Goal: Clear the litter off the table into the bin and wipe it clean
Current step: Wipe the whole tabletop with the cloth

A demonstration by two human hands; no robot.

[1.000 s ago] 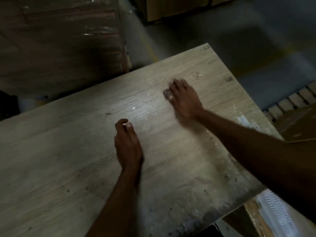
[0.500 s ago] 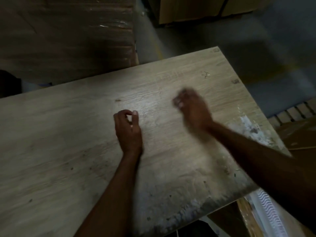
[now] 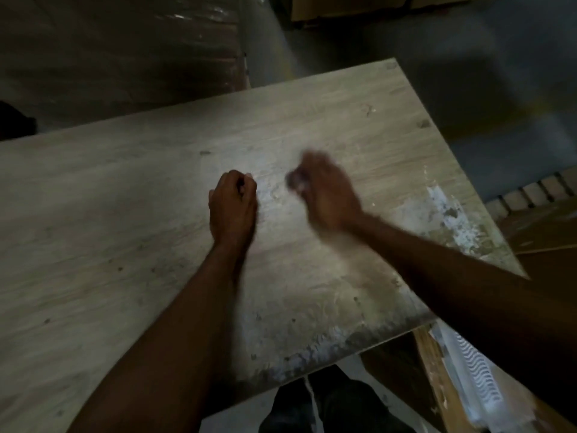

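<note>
The wooden table fills most of the head view, dusty, with small dark specks on it. My left hand rests near the table's middle with its fingers curled into a fist; nothing shows inside it. Just to its right is my right hand, blurred by motion. Its fingers are curled round a small pale scrap at the fingertips. No bin or cloth is in view.
White crusty stains mark the table's right edge and near corner. A plastic-wrapped stack stands beyond the far edge, and cardboard boxes sit further back. Brown board and a white ribbed sheet lie to the right, below the table.
My right hand has swept from the far right part of the table back toward my left hand. My left hand's fingers have curled from a loose hook into a fist.
</note>
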